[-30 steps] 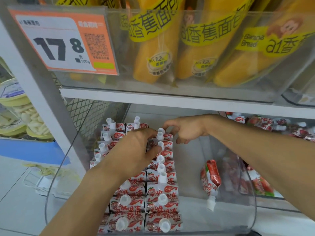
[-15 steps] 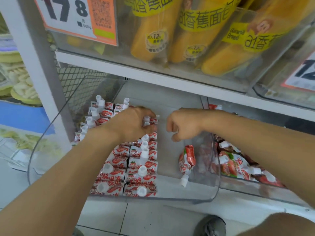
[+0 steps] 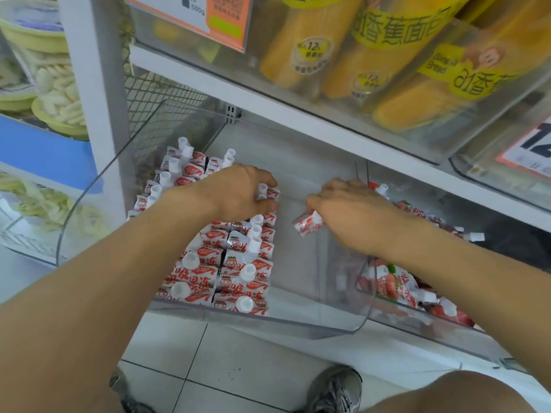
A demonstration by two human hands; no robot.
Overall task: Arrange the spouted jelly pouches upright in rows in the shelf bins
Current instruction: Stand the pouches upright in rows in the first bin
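Inside the clear bin point(image 3: 362, 320), left hand point(image 3: 238, 193) fingers curl around upright pouches point(image 3: 238, 263); right hand point(image 3: 351, 213) pinches one pouch point(image 3: 307, 225) beside them.

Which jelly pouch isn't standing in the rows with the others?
The jelly pouch held in the right hand. It is tipped sideways above the bare side of the bin, while the other pouches stand with caps up.

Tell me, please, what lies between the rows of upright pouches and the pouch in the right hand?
In the head view, only bare bin floor separates the upright rows from the pouch held by the right hand.
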